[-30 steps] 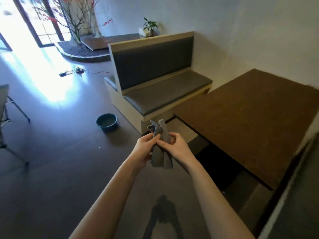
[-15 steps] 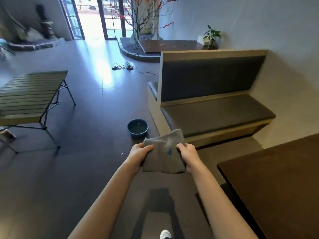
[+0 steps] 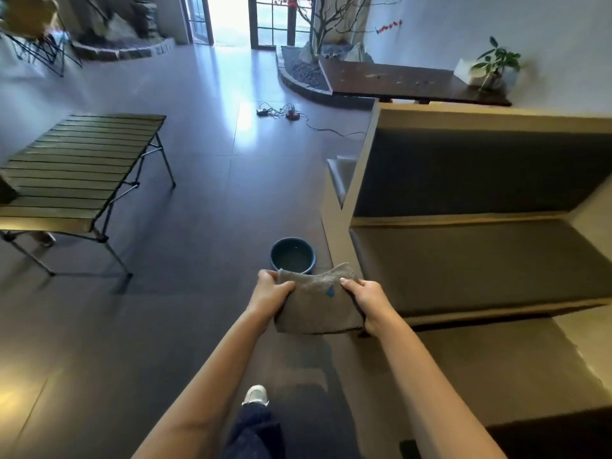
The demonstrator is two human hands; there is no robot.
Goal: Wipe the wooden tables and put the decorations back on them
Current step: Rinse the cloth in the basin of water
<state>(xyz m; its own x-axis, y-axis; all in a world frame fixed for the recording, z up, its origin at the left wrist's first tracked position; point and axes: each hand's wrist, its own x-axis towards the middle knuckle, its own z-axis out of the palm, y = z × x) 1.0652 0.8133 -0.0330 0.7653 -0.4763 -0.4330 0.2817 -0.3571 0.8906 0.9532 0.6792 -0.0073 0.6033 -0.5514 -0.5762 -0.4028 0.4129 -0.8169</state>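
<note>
1. Since the frame half a second earlier, my view had swung left: the dark table corner that sat at 4 o'clock was gone, and the bench (image 3: 480, 260) filled the right side.
2. The basin (image 3: 292, 255) had drawn closer to the cloth (image 3: 314, 303); its near rim was now partly hidden behind the cloth's top edge.
3. A shoe (image 3: 255, 394) and a dark trouser leg (image 3: 253, 432) now showed at 6 o'clock, more than the toe seen before.
4. The cloth was spread flat between both hands as before, just below centre, a small blue mark near its right side.
5. My left hand (image 3: 270, 294) gripped the cloth's left edge, thumb curled over the top face.
6. My right hand (image 3: 367, 301) gripped the right edge the same way, fingers wrapped underneath.
7. A wooden table (image 3: 407, 84) stood at 1 o'clock behind the bench back, with a potted plant (image 3: 495, 66) at its far right end.
8. The slatted table (image 3: 79, 167) stood at 9 o'clock.
</note>
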